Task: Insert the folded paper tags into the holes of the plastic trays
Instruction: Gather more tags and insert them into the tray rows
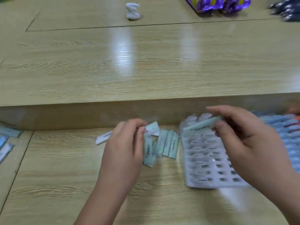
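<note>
A clear plastic tray (206, 161) with rows of holes lies on the lower desk, right of centre. My right hand (248, 143) hovers over its far end and pinches one pale green folded paper tag (201, 125) between thumb and fingers. My left hand (125, 148) holds a bunch of folded paper tags (151, 129) just left of the tray. Several more pale green tags (168, 145) fan out below and right of that hand; I cannot tell whether they lie on the desk or hang from it. The view is blurred.
A raised wooden shelf (146, 70) runs across behind the work area. A white crumpled wad (132, 10) and purple foil packets (219, 4) sit far back. Loose tags (8, 138) lie at the left edge. Blue stacked trays (285, 132) lie at the right.
</note>
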Tool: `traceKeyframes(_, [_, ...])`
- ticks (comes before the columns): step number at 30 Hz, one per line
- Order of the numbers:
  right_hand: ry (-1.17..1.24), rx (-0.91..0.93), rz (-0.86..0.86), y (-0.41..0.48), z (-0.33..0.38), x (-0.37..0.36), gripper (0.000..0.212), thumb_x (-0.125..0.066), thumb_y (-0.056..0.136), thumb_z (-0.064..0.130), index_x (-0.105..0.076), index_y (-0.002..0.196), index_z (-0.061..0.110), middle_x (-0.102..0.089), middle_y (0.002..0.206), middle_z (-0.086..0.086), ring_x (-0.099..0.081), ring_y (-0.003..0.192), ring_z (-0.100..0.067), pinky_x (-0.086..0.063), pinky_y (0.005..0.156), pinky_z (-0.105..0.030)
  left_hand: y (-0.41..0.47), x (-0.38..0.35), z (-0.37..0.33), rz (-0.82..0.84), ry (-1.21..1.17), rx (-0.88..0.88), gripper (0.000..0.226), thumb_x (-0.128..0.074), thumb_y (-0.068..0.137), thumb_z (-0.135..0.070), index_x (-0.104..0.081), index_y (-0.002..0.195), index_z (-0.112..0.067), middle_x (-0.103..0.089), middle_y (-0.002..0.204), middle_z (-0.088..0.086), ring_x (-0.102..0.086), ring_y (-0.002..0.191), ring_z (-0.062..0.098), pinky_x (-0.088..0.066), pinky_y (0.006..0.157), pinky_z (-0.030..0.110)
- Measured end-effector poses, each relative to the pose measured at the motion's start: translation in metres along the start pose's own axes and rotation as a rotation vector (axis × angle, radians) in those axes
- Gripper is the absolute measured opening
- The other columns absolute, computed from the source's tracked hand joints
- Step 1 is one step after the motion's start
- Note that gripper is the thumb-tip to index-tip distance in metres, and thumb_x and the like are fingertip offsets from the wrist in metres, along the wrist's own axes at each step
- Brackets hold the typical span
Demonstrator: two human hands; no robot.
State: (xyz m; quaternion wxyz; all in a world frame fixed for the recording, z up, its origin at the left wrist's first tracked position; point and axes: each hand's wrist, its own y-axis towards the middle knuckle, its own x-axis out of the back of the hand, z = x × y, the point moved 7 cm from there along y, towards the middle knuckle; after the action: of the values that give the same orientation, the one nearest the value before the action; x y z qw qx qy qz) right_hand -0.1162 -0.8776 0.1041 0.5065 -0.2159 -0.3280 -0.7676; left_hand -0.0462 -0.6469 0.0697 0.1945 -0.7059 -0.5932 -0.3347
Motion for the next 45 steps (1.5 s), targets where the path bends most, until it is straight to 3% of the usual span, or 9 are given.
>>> traceKeyframes(3, [0.097, -0.077, -0.101, -0.004, -0.026, 0.039, 0.022, -0.059, 0.087, 0.047, -0.050, 0.106, 0.052, -0.064, 0.095, 0.025, -0.066, 0.083, -0.003, -0.049, 0.072, -0.013, -0.004, -0.020, -0.036, 0.082, -0.058, 0.005, 0.017, -0.038, 0.096, -0.035, -0.049, 0.108, -0.040, -0.057, 0.098, -0.023, -0.052, 0.097, -0.011, -0.037, 0.077, 0.003])
traceKeyframes(5, [0.096, -0.091, -0.162, -0.007, -0.045, 0.065, 0.020, -0.063, 0.087, 0.050, -0.051, 0.102, 0.053, -0.065, 0.093, 0.024, -0.066, 0.080, -0.002, -0.049, 0.068, -0.010, -0.008, -0.032, -0.059, 0.098, -0.091, -0.028, 0.012, -0.046, 0.093, -0.036, -0.045, 0.103, -0.042, -0.059, 0.088, -0.025, -0.057, 0.085, -0.007, -0.042, 0.069, 0.010])
traceKeyframes(8, [0.004, -0.096, -0.205, -0.013, -0.066, 0.097, 0.018, -0.063, 0.085, 0.040, -0.055, 0.100, 0.048, -0.062, 0.096, 0.034, -0.063, 0.084, 0.008, -0.044, 0.072, -0.002, -0.008, -0.050, -0.093, 0.110, -0.093, -0.122, 0.016, -0.065, 0.089, -0.023, -0.057, 0.093, -0.036, -0.061, 0.085, -0.018, -0.060, 0.076, 0.005, -0.045, 0.066, 0.018])
traceKeyframes(10, [-0.038, -0.088, -0.217, -0.017, -0.078, 0.110, 0.023, -0.065, 0.087, 0.032, -0.055, 0.103, 0.045, -0.060, 0.099, 0.039, -0.061, 0.086, 0.014, -0.040, 0.076, 0.002, -0.008, -0.065, -0.113, 0.122, -0.091, -0.189, 0.019, -0.070, 0.090, -0.016, -0.067, 0.096, -0.034, -0.059, 0.089, -0.016, -0.059, 0.078, 0.003, -0.045, 0.067, 0.016])
traceKeyframes(15, [-0.092, -0.044, -0.202, -0.018, -0.107, 0.126, 0.022, -0.067, 0.091, 0.022, -0.059, 0.105, 0.037, -0.061, 0.093, 0.026, -0.060, 0.090, 0.009, -0.039, 0.080, 0.002, -0.012, -0.096, -0.148, 0.159, -0.094, -0.284, 0.032, -0.054, 0.093, -0.019, -0.069, 0.119, -0.029, -0.053, 0.097, -0.016, -0.054, 0.080, -0.001, -0.038, 0.070, 0.005])
traceKeyframes(18, [-0.134, -0.017, -0.205, -0.018, -0.119, 0.133, 0.017, -0.063, 0.088, 0.021, -0.064, 0.104, 0.026, -0.060, 0.093, 0.016, -0.059, 0.088, 0.002, -0.042, 0.082, -0.003, -0.018, -0.111, -0.165, 0.167, -0.100, -0.327, 0.036, -0.056, 0.093, -0.020, -0.067, 0.126, -0.028, -0.054, 0.097, -0.020, -0.058, 0.085, 0.001, -0.044, 0.070, 0.011])
traceKeyframes(25, [-0.112, -0.012, -0.149, -0.009, -0.149, 0.128, 0.012, -0.070, 0.088, 0.014, -0.066, 0.099, 0.019, -0.063, 0.089, 0.012, -0.059, 0.082, -0.001, -0.044, 0.077, -0.005, -0.012, -0.144, -0.195, 0.044, -0.105, -0.330, 0.014, -0.066, 0.091, -0.029, -0.055, 0.098, -0.035, -0.061, 0.088, -0.019, -0.060, 0.082, 0.000, -0.048, 0.071, 0.018])
traceKeyframes(31, [-0.084, 0.062, -0.053, 0.001, -0.149, 0.104, 0.011, -0.071, 0.087, 0.014, -0.069, 0.096, 0.019, -0.067, 0.090, 0.012, -0.062, 0.082, -0.004, -0.049, 0.071, -0.027, -0.011, -0.170, -0.193, 0.045, -0.071, -0.317, 0.010, -0.064, 0.089, -0.030, -0.055, 0.091, -0.033, -0.063, 0.085, -0.017, -0.063, 0.076, 0.002, -0.052, 0.062, 0.029])
traceKeyframes(45, [-0.114, 0.221, 0.066, 0.006, -0.150, 0.100, 0.010, -0.068, 0.087, 0.019, -0.073, 0.094, 0.015, -0.072, 0.090, 0.005, -0.068, 0.084, -0.015, -0.054, 0.071, -0.036, -0.011, -0.191, -0.191, -0.013, 0.047, -0.501, 0.013, -0.061, 0.094, -0.021, -0.065, 0.084, -0.013, -0.068, 0.091, -0.007, -0.059, 0.087, 0.010, -0.045, 0.079, 0.021])
